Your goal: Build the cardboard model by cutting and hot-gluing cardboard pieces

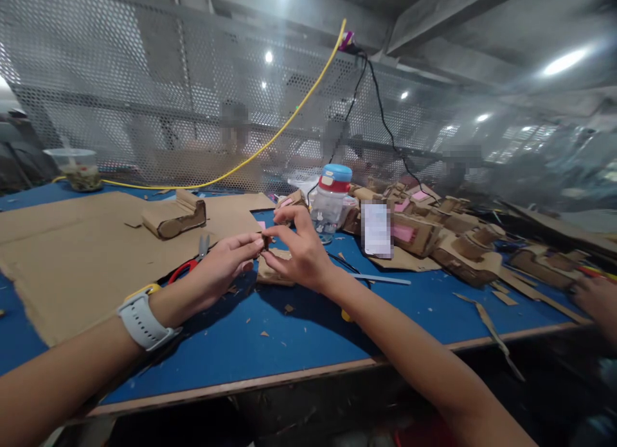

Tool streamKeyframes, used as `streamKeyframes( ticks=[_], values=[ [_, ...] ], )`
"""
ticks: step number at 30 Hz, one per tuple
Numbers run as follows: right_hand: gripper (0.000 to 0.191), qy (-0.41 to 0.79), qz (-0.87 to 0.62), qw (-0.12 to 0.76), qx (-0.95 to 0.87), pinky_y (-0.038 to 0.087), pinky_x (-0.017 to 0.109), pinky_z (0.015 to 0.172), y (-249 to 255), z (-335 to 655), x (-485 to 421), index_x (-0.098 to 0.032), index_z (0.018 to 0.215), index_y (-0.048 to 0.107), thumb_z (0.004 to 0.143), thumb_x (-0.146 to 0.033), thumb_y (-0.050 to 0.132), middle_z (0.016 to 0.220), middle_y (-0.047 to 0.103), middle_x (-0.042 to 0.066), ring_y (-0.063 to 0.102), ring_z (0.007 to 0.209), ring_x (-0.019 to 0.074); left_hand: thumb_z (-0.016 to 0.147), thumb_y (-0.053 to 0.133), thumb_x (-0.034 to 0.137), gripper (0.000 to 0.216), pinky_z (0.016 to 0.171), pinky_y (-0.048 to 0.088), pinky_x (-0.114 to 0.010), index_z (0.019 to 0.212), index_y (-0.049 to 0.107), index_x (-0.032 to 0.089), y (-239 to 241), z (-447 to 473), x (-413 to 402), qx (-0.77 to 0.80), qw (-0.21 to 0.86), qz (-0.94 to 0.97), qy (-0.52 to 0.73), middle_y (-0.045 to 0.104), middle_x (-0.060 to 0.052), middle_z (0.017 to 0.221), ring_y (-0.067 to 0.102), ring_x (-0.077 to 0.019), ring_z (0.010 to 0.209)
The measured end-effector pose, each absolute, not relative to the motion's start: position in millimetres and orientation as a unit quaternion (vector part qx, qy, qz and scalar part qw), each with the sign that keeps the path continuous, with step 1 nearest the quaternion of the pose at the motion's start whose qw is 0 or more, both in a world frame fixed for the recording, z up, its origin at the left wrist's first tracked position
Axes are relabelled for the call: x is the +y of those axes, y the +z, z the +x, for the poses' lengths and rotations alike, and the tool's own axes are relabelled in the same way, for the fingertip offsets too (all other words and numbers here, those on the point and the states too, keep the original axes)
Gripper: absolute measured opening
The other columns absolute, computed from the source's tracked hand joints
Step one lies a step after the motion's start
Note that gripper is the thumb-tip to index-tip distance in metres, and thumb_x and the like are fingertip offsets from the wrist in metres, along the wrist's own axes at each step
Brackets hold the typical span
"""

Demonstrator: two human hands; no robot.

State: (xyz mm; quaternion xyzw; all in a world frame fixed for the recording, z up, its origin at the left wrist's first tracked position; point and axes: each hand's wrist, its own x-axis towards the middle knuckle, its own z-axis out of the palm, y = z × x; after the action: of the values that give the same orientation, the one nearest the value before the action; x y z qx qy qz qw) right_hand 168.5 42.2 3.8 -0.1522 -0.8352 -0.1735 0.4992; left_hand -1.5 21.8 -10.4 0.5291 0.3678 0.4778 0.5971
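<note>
Above the blue table [212, 357], my left hand [229, 267] and my right hand [301, 248] meet at the fingertips. Between them is a small brown piece [265, 241], apparently cardboard, pinched by both hands. Its exact shape is mostly covered by the fingers. Under my right hand lies a flat cardboard part [272, 273], partly hidden. Red-handled scissors [186, 270] rest beside my left wrist, blades pointing away. A grey-white watch band circles that wrist.
A large cardboard sheet [72, 261] covers the left, with a built cardboard piece [176, 214] on it. Behind my hands stand a blue-capped bottle [330, 200] and a phone [376, 230]. Cardboard assemblies [463, 248] crowd the right, where another person's hand [595, 299] shows.
</note>
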Motion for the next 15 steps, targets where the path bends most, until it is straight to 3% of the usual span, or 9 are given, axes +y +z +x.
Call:
streamKeyframes(
  ticks=[15],
  values=[
    [0.008, -0.137, -0.215, 0.451, -0.855, 0.049, 0.046, 0.086, 4.5, 168.3, 41.5, -0.017, 0.088, 0.064, 0.081, -0.019, 0.061, 0.096, 0.049, 0.010, 0.048, 0.096, 0.0240, 0.058, 0.085, 0.046, 0.041, 0.064, 0.039, -0.025, 0.086, 0.074, 0.018, -0.5, -8.6, 24.0, 0.397, 0.568, 0.556, 0.459, 0.069, -0.005, 0.088, 0.057, -0.0156, 0.077]
  ],
)
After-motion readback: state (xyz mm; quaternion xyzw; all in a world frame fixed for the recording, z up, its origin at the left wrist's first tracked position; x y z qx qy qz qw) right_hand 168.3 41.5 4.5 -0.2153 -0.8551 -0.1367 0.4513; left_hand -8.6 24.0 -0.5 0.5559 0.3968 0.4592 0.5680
